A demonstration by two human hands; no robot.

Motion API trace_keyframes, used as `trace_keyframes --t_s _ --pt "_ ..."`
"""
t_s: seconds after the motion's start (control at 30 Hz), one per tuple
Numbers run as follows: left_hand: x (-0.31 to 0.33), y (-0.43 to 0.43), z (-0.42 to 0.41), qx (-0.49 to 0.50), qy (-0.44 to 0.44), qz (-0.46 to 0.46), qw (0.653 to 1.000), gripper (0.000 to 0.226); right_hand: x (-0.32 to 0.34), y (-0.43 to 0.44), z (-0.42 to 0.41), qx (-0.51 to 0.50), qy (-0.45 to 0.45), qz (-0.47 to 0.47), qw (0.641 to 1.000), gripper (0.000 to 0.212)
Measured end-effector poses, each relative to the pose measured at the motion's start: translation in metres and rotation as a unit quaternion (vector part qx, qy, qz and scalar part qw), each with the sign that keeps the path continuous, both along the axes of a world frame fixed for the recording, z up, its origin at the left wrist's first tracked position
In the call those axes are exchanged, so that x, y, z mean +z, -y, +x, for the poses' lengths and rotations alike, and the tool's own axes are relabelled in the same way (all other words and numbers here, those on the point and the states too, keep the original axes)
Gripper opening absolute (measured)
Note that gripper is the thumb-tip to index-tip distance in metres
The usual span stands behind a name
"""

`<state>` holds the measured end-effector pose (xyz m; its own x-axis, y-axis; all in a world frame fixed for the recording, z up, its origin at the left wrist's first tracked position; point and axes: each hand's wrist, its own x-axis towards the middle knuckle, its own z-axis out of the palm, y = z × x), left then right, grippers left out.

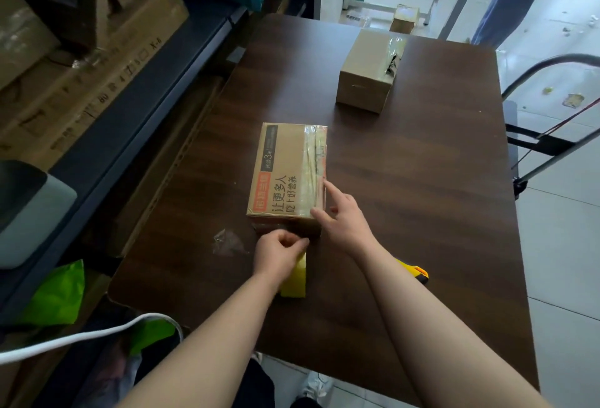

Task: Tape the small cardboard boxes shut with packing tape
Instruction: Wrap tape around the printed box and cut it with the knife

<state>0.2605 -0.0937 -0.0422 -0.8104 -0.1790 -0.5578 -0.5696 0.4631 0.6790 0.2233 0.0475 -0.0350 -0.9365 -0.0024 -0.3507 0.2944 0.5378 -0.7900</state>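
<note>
A small printed cardboard box lies on the dark wooden table, with clear tape along its right top edge. My right hand rests on the box's near right corner, thumb and forefinger spread on the tape. My left hand is pinched at the box's near face, above a yellowish tape roll that stands on the table under it. I cannot tell whether the fingers grip the tape end. A second plain box with tape on its right side sits further back.
A yellow utility knife lies by my right forearm. A crumpled scrap of clear tape lies left of the box. Shelves with large cartons run along the left. A metal chair frame stands at the right edge.
</note>
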Motion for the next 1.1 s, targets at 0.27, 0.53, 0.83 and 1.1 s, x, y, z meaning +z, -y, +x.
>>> trace_keyframes --t_s 0.27,0.53,0.83,1.1 --pt "0.031 0.039 0.003 0.010 -0.104 -0.021 0.994 0.009 0.006 0.007 -0.004 -0.022 0.032 -0.075 0.996 0.067" --pt "0.054 0.075 -0.016 0.072 -0.168 -0.067 0.981 0.029 0.003 -0.002 -0.013 -0.069 0.063 -0.151 0.984 0.066" --pt "0.030 0.116 -0.060 -0.127 -0.149 -0.345 0.918 0.042 0.025 -0.004 -0.029 -0.117 0.079 -0.175 0.974 0.055" --pt "0.005 0.127 -0.079 -0.295 0.009 -0.316 0.902 0.066 0.022 -0.014 -0.035 -0.143 0.109 -0.149 0.972 0.044"
